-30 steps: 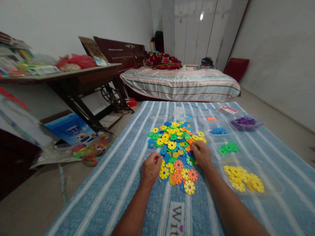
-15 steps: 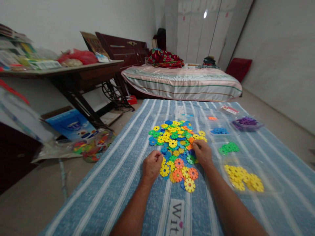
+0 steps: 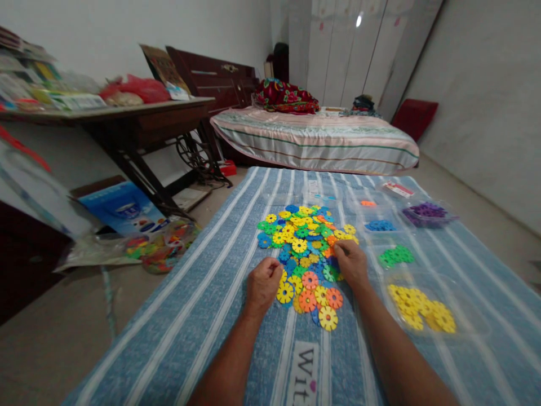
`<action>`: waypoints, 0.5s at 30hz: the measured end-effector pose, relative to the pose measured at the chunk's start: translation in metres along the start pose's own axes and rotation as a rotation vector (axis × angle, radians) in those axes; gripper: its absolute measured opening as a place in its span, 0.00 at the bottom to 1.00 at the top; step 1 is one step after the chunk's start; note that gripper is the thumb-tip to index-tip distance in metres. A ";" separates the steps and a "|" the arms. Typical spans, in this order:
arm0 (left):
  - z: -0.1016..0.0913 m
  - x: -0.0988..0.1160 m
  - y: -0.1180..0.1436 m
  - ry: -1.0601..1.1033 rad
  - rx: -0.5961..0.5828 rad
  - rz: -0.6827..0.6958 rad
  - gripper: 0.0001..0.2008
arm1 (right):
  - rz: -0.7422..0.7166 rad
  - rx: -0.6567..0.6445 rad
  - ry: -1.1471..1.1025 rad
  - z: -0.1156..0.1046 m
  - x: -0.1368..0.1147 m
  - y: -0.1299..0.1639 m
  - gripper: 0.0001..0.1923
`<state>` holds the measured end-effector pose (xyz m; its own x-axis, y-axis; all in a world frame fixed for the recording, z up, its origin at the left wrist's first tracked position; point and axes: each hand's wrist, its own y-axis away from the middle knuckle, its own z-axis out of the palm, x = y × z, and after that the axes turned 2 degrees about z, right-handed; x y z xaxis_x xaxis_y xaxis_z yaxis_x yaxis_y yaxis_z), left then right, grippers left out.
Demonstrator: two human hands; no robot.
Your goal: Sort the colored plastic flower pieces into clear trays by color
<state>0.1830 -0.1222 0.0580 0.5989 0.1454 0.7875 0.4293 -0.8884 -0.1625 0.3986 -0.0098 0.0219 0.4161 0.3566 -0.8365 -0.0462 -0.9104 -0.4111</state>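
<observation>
View tips down and right
The right hand (image 3: 350, 263) has crept slightly further into the pile of discs (image 3: 306, 248).

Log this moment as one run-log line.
left hand: fisted at pile edge | right hand: fingers on mixed disc pile | yellow discs: sorted, right

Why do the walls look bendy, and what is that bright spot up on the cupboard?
Head view: the wide lens bows the edges, so the white cupboard doors lean; the bright spot is glare from a light; the room is dim, the pile of coloured plastic discs stays fairly sharp, and the left table's clutter is soft.
</observation>
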 end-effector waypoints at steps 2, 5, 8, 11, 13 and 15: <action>0.001 -0.001 0.000 0.008 0.005 0.004 0.08 | -0.001 0.000 0.000 0.000 -0.001 0.000 0.12; 0.001 -0.002 0.001 0.041 0.023 -0.001 0.08 | 0.002 -0.004 -0.002 -0.001 -0.003 0.001 0.12; -0.001 0.004 0.004 0.138 0.046 -0.042 0.08 | 0.009 -0.002 -0.001 -0.001 -0.004 0.001 0.12; -0.009 0.031 0.013 0.270 0.052 -0.080 0.09 | 0.005 -0.004 -0.004 -0.002 -0.004 0.001 0.12; -0.015 0.058 0.026 0.403 -0.041 -0.089 0.10 | 0.003 -0.005 -0.004 -0.002 -0.004 0.000 0.12; -0.020 0.083 0.048 0.639 -0.256 -0.092 0.11 | 0.008 -0.004 -0.004 -0.002 -0.004 0.001 0.12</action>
<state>0.2400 -0.1618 0.1273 0.0185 0.0104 0.9998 0.2394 -0.9709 0.0057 0.3991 -0.0123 0.0259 0.4117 0.3505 -0.8412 -0.0459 -0.9139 -0.4033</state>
